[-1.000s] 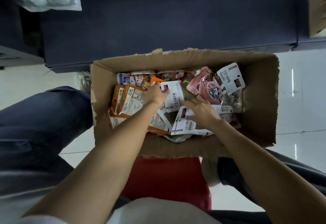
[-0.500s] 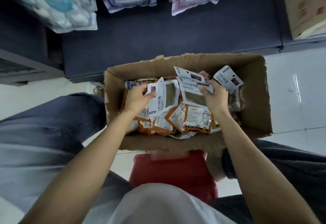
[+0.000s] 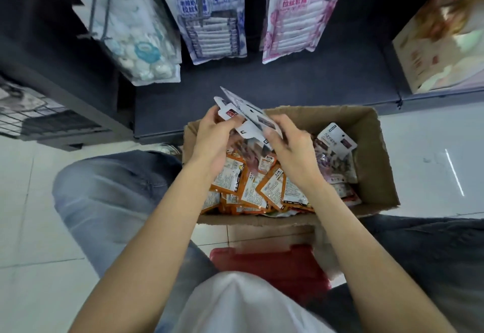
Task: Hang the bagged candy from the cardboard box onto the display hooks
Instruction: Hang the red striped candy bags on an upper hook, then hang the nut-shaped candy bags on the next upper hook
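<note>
An open cardboard box [image 3: 374,165] sits on the floor between my knees, filled with several orange-edged candy bags [image 3: 262,188] and white-headed bags [image 3: 336,140]. My left hand [image 3: 214,136] and my right hand [image 3: 290,144] together hold a small stack of white-headed candy bags [image 3: 248,115] above the box's far left corner, headers fanned upward. Display hooks [image 3: 201,15] on the dark rack above carry hanging bags.
White, blue and pink hanging packs [image 3: 290,15] fill the rack above. A wire basket [image 3: 31,115] stands at the left, a boxed product [image 3: 442,44] on the shelf at right. A red stool [image 3: 269,264] is under me on the white tiled floor.
Both hands have lifted the white-headed bags out of the box and up toward the rack. The view has tilted upward, showing more hanging packs.
</note>
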`<action>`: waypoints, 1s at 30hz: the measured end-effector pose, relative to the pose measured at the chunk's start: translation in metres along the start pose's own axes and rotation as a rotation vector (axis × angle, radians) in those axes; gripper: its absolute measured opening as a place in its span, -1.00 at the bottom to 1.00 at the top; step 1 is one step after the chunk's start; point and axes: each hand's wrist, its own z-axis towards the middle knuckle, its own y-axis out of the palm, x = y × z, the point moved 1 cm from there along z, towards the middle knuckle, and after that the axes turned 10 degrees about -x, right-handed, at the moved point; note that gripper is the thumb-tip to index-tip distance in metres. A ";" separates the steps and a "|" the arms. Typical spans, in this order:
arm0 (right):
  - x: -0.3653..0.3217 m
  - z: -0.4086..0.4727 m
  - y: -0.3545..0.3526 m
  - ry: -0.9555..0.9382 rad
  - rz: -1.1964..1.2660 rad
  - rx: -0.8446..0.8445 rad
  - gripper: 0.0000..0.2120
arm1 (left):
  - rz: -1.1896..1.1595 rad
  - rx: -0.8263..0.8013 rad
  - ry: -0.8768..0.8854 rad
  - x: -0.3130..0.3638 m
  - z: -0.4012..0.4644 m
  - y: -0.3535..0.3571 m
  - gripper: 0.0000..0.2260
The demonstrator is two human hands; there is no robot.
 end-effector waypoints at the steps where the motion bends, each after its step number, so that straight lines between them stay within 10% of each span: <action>1: -0.004 -0.004 -0.001 0.007 0.039 -0.063 -0.75 | -0.034 0.019 0.008 0.002 -0.002 0.001 -0.71; 5: -0.011 -0.014 -0.003 0.037 0.058 -0.221 -0.42 | -0.075 0.067 -0.002 0.003 -0.009 0.005 -0.66; 10: -0.003 -0.010 0.005 0.032 -0.211 0.179 -0.81 | -0.075 -0.002 -0.016 -0.003 -0.017 0.016 -0.60; 17: -0.006 0.005 -0.035 0.246 0.264 0.100 -0.84 | 0.489 -0.017 0.101 0.015 -0.010 -0.018 -0.42; 22: -0.031 0.011 -0.047 0.202 0.411 0.017 -0.87 | 0.284 -0.329 -0.028 0.032 -0.013 -0.017 -0.74; 30: -0.055 0.025 -0.038 0.116 0.288 0.270 -0.76 | 0.332 -0.137 0.201 0.033 -0.024 0.007 -0.80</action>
